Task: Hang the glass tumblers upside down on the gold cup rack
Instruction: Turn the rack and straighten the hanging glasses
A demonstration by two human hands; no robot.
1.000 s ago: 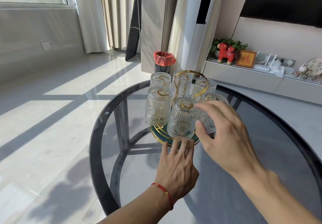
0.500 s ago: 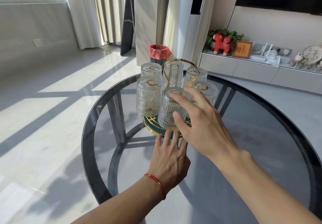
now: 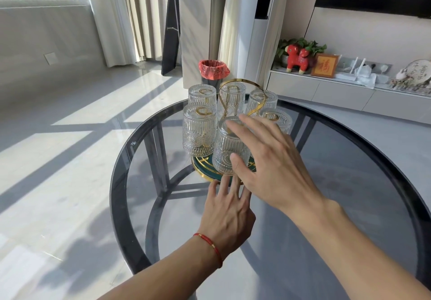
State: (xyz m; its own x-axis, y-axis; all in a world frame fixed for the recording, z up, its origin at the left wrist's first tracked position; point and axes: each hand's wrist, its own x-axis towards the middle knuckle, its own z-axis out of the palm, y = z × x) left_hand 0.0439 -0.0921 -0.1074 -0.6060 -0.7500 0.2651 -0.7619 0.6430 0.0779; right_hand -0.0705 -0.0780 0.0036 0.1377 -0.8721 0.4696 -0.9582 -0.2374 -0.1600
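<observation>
Gold cup rack stands on the round glass table; six glass tumblers hang on it upside down. Right hand grasps the nearest tumbler, fingers over its upturned base, thumb on the side wall. Left hand lies flat, fingers straight and released, tips touching the rack's gold-rimmed base.

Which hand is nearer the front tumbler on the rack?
Right. The right hand spans the front tumbler, thumb on its side; the left hand lies flat on the table, fingertips at the rack's base.
</observation>
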